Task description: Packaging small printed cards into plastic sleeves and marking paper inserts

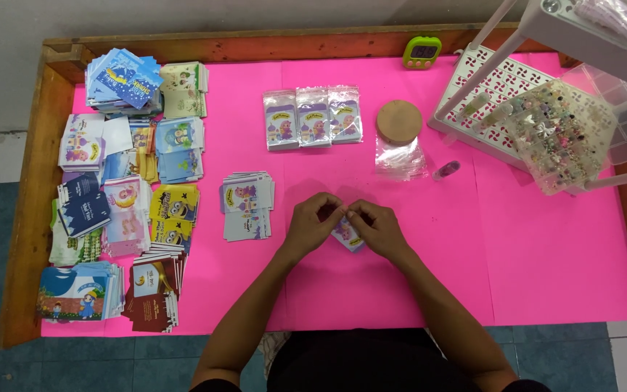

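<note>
- I see my left hand [312,221] and right hand [376,226] pinched together on a small printed card [347,235], held just above the pink bench [531,254].
- The card hangs under my right fingers, tilted diagonally; the card stack [247,205] lies nearer my left hand.

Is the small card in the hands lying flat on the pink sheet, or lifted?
Cannot tell for sure. Left hand and right hand pinch the card at its top; its lower corner shows against the pink sheet.
</note>
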